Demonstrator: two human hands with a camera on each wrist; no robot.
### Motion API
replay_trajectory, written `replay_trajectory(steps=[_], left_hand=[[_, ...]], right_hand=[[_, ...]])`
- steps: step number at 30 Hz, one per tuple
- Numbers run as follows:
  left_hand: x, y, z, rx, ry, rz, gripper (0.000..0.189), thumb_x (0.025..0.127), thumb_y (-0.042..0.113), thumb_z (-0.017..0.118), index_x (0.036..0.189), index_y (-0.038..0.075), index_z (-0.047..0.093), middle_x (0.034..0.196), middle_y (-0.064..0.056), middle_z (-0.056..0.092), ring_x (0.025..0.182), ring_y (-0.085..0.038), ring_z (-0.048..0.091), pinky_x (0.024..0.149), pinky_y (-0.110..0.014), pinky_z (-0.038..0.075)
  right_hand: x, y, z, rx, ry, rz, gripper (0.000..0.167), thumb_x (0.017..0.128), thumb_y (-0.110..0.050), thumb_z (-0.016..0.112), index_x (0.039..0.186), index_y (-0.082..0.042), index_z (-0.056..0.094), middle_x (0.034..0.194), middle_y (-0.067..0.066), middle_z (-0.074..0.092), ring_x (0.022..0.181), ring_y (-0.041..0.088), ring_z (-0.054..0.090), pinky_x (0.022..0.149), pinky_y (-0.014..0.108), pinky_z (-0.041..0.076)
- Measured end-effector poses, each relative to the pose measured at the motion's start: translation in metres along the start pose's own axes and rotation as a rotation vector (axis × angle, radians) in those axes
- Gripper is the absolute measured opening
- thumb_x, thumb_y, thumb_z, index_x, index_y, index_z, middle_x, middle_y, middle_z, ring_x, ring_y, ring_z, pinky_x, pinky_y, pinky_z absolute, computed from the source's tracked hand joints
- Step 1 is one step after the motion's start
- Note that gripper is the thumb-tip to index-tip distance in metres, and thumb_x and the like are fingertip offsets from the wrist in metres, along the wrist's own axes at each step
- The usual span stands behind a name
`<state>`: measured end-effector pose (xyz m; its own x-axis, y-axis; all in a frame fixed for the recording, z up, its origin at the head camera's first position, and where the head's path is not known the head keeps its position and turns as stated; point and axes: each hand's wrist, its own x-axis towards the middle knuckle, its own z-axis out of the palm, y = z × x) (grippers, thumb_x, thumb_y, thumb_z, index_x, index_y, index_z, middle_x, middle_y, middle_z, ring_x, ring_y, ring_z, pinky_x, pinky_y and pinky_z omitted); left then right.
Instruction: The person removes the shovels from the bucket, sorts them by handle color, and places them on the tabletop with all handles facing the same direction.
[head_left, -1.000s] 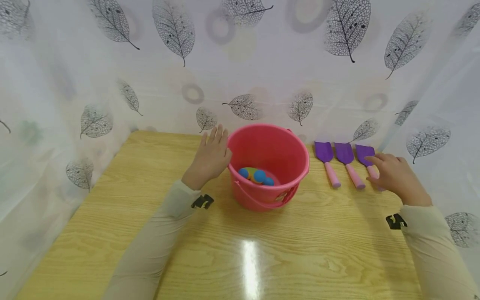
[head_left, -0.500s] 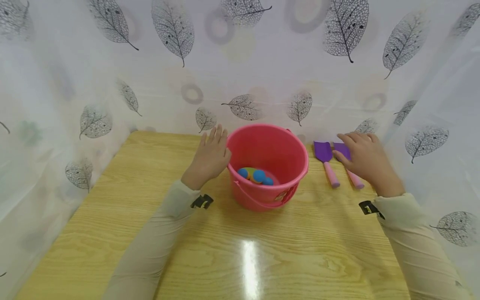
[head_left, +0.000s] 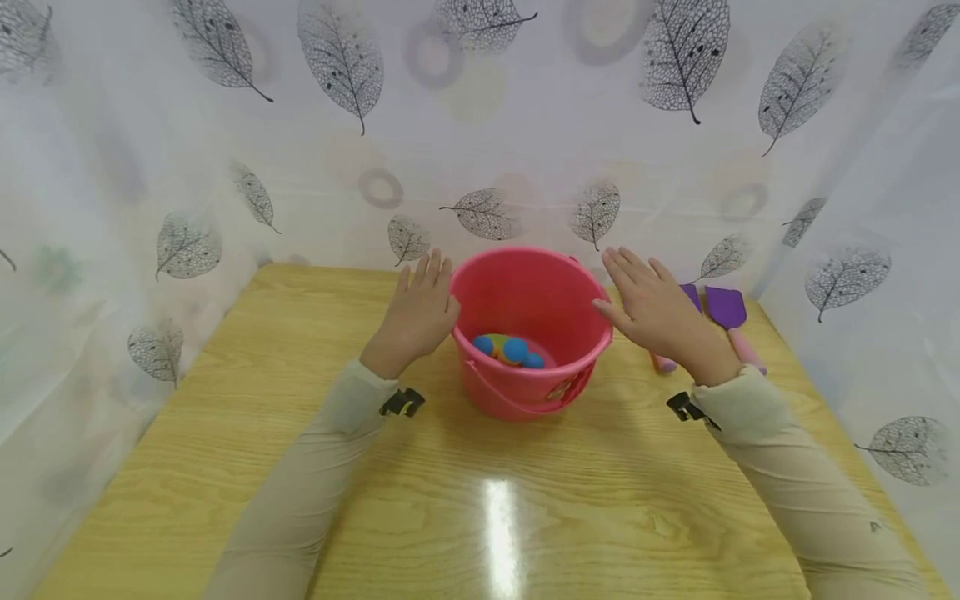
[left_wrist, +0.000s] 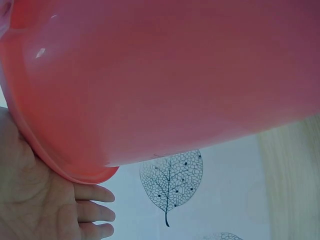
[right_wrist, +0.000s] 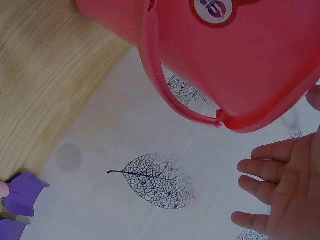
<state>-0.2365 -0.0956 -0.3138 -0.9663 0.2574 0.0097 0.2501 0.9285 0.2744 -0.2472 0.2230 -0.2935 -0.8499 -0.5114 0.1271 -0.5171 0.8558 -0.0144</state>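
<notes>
A pink bucket (head_left: 517, 396) stands upright on the wooden table, its pink handle (right_wrist: 162, 85) hanging down at the front. Small blue balls (head_left: 515, 350) and something yellow lie inside. My left hand (head_left: 415, 317) rests at the left rim, fingers straight; in the left wrist view the palm (left_wrist: 40, 200) lies against the rim. At the right rim my right hand (head_left: 656, 312) is held with fingers extended and thumb apart, holding nothing. Behind the right hand are toy shovels with purple blades (head_left: 725, 308) and pink handles (head_left: 746, 348), partly hidden by it.
A pale curtain (head_left: 480, 125) printed with dark leaves hangs behind the table and at both sides. The wooden tabletop (head_left: 420, 508) extends in front of the bucket, with a bright reflection. A round sticker (right_wrist: 212, 9) is on the bucket's side.
My right hand has moved left from over the shovels to the bucket's right rim, its fingers straightening. The rightmost shovel has come into view again. My left hand has stayed at the rim.
</notes>
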Motion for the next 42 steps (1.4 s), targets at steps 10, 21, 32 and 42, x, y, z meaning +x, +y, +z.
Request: replay_trajectory(steps=[10, 21, 32, 42], left_hand=[[0.001, 0.000, 0.001, 0.014, -0.009, -0.004, 0.061, 0.100, 0.029, 0.026, 0.150, 0.001, 0.007, 0.159, -0.015, -0.001, 0.148, -0.031, -0.003, 0.120, -0.049, -0.002], [0.002, -0.002, 0.003, 0.018, -0.011, -0.008, 0.062, 0.099, 0.030, 0.026, 0.150, 0.001, 0.007, 0.159, -0.014, -0.002, 0.148, -0.031, -0.003, 0.120, -0.049, -0.001], [0.001, 0.000, 0.001, 0.009, 0.005, -0.002, 0.061, 0.099, 0.029, 0.027, 0.150, 0.001, 0.010, 0.159, -0.015, 0.001, 0.148, -0.031, -0.002, 0.120, -0.049, -0.001], [0.001, 0.000, 0.001, 0.006, -0.004, 0.003, 0.061, 0.099, 0.028, 0.027, 0.150, 0.000, 0.010, 0.159, -0.016, -0.001, 0.148, -0.031, -0.003, 0.120, -0.048, -0.002]], right_hand=[[0.003, -0.009, 0.010, 0.013, -0.057, 0.015, 0.071, 0.097, -0.043, 0.040, 0.148, 0.002, 0.019, 0.156, 0.019, 0.019, 0.145, 0.036, 0.013, 0.116, 0.057, 0.010], [-0.001, -0.015, 0.014, 0.060, -0.081, 0.054, 0.070, 0.098, -0.042, 0.039, 0.149, 0.001, 0.017, 0.156, 0.019, 0.017, 0.146, 0.035, 0.011, 0.117, 0.057, 0.007], [-0.005, -0.013, 0.014, 0.097, -0.097, 0.044, 0.076, 0.096, -0.046, 0.041, 0.149, 0.001, 0.012, 0.157, 0.019, 0.013, 0.146, 0.036, 0.010, 0.116, 0.058, 0.011], [-0.004, -0.013, 0.013, 0.118, -0.100, 0.037, 0.068, 0.098, -0.032, 0.041, 0.148, 0.004, 0.015, 0.156, 0.021, 0.016, 0.145, 0.037, 0.011, 0.116, 0.057, 0.013]])
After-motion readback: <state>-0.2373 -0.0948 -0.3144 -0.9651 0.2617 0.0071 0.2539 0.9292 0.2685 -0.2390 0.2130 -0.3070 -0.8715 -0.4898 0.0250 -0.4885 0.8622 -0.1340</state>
